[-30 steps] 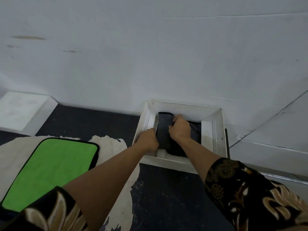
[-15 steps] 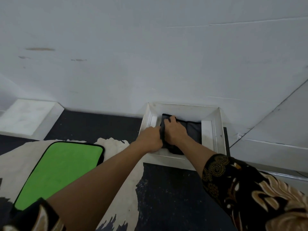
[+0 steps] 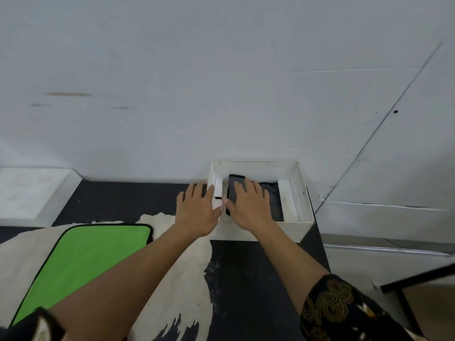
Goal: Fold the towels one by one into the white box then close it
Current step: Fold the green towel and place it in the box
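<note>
A person's right hand (image 3: 248, 205) lies flat on a dark folded towel (image 3: 273, 195) inside an open white box (image 3: 283, 231), its fingers (image 3: 240, 188) straight and spread across the cloth's left half. The box stands on a dark surface (image 3: 258, 279) with its far side against a white wall (image 3: 221, 94). The towel fills the middle of the box's floor, between a narrow white inner flap (image 3: 218, 190) along the left wall and another white flap (image 3: 285, 200) along the right wall. It is the only item visible in the box.

The left hand (image 3: 197, 210) rests just outside the box's left wall, palm down, with its fingers (image 3: 197, 190) straight and fanned over the dark surface. Its thumb reaches to the near left corner of the box, close beside the right thumb; whether the two touch cannot be told.

To the left, well apart from the box, a green towel (image 3: 91, 254) with black edging lies unfolded and flat on a cream cloth (image 3: 177, 267) that covers part of the surface. A flat white slab (image 3: 32, 193) sits at the far left by the wall. A dark sleeve (image 3: 344, 311) with a gold pattern covers the right upper arm.
</note>
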The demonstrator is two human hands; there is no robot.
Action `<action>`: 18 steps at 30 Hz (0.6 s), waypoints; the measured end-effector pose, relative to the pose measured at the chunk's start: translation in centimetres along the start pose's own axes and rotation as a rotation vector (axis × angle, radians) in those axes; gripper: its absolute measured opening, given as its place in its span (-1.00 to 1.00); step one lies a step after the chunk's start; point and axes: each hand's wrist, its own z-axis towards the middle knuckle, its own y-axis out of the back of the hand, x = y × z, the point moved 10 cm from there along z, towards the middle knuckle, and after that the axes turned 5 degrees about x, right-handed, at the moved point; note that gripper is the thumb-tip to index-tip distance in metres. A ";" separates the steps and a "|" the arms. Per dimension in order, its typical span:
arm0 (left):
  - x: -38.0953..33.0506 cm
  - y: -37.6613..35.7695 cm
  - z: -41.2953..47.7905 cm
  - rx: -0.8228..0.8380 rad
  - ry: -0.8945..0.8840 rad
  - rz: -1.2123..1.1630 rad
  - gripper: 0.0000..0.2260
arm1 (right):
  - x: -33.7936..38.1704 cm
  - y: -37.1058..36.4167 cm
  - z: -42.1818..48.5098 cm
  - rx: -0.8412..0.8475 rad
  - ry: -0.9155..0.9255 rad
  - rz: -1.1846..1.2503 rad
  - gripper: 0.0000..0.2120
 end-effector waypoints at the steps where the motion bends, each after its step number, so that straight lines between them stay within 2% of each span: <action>1: 0.6 -0.3 -0.7 0.011 0.004 -0.019 -0.39 | 0.6 0.1 -1.0 -0.022 -0.007 0.004 -0.37; 7: 7.8 -1.5 -6.8 0.019 -0.025 -0.085 -0.36 | 7.0 -1.6 -8.2 -0.168 -0.091 0.035 -0.36; 14: 21.0 -5.8 -14.8 0.101 0.089 -0.100 -0.34 | 17.2 -11.1 -13.0 -0.117 -0.116 0.117 -0.36; 18: 28.1 -8.7 -18.5 0.163 0.181 -0.104 -0.33 | 22.8 -15.5 -14.0 -0.029 -0.067 0.136 -0.36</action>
